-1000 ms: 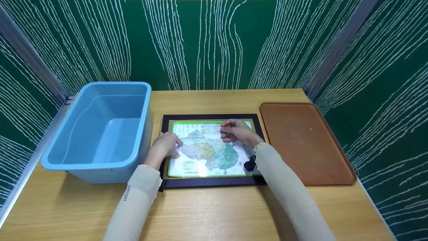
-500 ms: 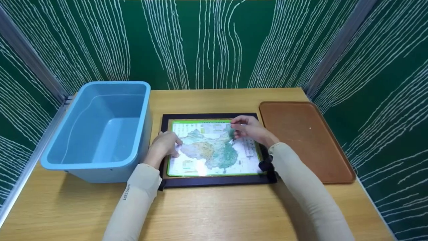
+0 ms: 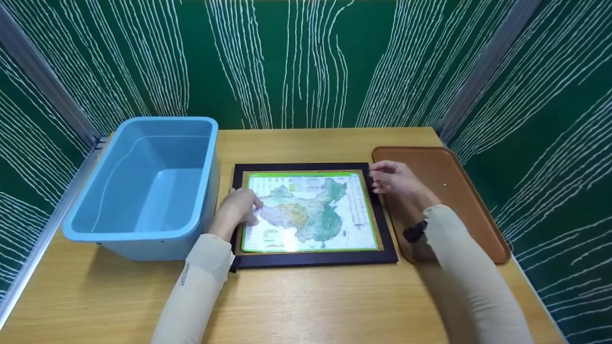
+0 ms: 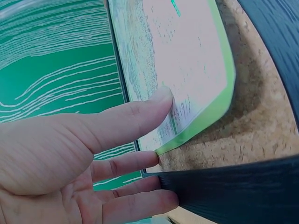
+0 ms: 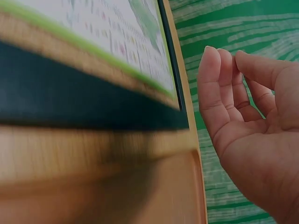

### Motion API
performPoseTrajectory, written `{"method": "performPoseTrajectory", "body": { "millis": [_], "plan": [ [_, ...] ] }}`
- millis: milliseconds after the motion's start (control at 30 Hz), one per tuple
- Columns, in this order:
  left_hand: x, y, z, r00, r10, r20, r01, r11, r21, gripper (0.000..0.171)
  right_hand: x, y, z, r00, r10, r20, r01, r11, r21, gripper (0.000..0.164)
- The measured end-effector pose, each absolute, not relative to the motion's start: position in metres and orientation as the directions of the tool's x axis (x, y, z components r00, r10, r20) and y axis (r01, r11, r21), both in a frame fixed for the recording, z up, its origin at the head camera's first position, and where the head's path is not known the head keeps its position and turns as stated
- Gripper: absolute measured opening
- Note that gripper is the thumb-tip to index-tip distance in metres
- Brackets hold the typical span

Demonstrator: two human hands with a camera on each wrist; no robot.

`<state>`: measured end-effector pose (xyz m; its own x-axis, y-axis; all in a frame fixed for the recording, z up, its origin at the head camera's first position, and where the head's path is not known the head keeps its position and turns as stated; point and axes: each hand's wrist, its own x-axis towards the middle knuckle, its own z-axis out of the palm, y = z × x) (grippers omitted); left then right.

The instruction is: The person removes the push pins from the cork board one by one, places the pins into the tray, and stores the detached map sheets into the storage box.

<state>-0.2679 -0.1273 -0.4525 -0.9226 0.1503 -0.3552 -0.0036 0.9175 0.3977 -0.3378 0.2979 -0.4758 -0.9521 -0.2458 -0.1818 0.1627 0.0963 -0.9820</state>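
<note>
A green-bordered printed map (image 3: 306, 210) lies on a cork board (image 4: 271, 112) with a dark frame (image 3: 315, 260). My left hand (image 3: 237, 206) is at the map's left edge. In the left wrist view its thumb (image 4: 140, 116) lies over the map, one fingertip meets the green border near the corner, and lower fingers touch the frame. That corner stands slightly off the cork, casting a shadow. My right hand (image 3: 394, 181) hovers around the board's upper right corner and the tray. Its fingers (image 5: 212, 93) bend loosely towards the thumb, with nothing visible between them.
A blue plastic tub (image 3: 205, 181) stands left of the board, close to my left forearm. The brown tray (image 3: 444, 215) lies at the right, with a tiny white spot on it. Green walls with white lines rise behind and beside the wooden table (image 3: 306, 306).
My right hand has moved right, from above the map's upper part to beyond the frame's right side, uncovering the map's upper right. The left hand stays at the left edge.
</note>
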Motion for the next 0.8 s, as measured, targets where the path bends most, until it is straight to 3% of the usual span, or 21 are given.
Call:
{"method": "performPoseTrajectory", "body": {
  "millis": [400,800],
  "plan": [
    [-0.269,-0.125,-0.455,-0.909,0.202,-0.366,0.071,0.937,0.341,0.047,-0.323,0.380,-0.486,-0.948,-0.006,-0.319,0.315,0.134,-0.940,0.046],
    [-0.268,-0.129,-0.453,-0.920,0.198,-0.339,0.073,0.935,0.348,0.042,-0.324,0.402,-0.496,-0.926,0.119,-0.357,0.376,0.298,-0.877,0.039]
  ]
}}
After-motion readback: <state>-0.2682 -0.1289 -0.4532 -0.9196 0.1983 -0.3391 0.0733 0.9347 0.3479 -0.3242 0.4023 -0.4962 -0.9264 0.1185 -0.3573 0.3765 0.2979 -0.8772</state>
